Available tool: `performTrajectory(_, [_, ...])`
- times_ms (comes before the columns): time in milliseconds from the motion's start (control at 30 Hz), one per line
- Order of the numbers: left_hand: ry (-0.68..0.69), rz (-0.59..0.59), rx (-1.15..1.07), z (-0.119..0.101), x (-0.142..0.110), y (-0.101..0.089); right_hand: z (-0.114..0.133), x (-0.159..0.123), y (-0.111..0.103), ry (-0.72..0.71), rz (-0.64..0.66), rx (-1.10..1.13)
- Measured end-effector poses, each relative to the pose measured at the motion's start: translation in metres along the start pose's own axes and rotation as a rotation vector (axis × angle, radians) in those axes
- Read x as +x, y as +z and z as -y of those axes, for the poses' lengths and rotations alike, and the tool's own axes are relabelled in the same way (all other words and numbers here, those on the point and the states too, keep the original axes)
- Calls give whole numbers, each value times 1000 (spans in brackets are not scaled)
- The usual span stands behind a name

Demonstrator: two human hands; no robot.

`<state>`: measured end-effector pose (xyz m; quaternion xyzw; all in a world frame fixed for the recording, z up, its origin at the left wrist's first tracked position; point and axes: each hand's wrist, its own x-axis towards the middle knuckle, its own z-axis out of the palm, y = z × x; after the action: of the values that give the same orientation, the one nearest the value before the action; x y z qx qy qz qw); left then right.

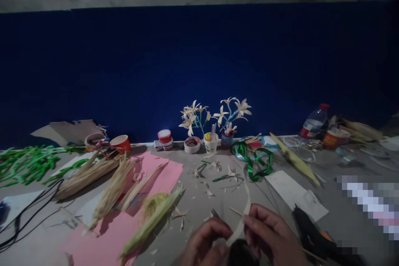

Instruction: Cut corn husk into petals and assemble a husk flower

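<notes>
My left hand (208,239) is closed, its thumb and fingers pinching the lower end of a narrow pale corn husk strip (237,232). The fingers of my right hand (269,229) grip the same strip higher up, and its thin free end curls upward beyond them. By the right fingertips a thin wooden stick (236,212) pokes out; whether the fingers hold it is unclear. Beyond my hands lie small husk flowers on green stems (229,174) and husk scraps (207,190). A dark object below the hands is cut off by the frame.
Left of me, dried corn husks (109,191) rest on pink paper (170,170), near green wrapped stems (29,164). Finished husk flowers (190,118) stand in cups at the back. Green ribbon (260,166), a black glue gun (311,232) and a bottle (314,124) are rightward.
</notes>
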<state>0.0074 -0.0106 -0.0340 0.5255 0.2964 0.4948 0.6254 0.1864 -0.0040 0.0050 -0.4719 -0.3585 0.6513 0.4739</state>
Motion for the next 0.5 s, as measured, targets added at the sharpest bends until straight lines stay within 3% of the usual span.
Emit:
performTrajectory(233, [64, 2, 263, -22, 7, 0, 0, 0, 1, -15, -6, -75])
performTrajectory(500, [8, 21, 240, -12, 11, 3, -2, -1, 0, -17, 53, -98])
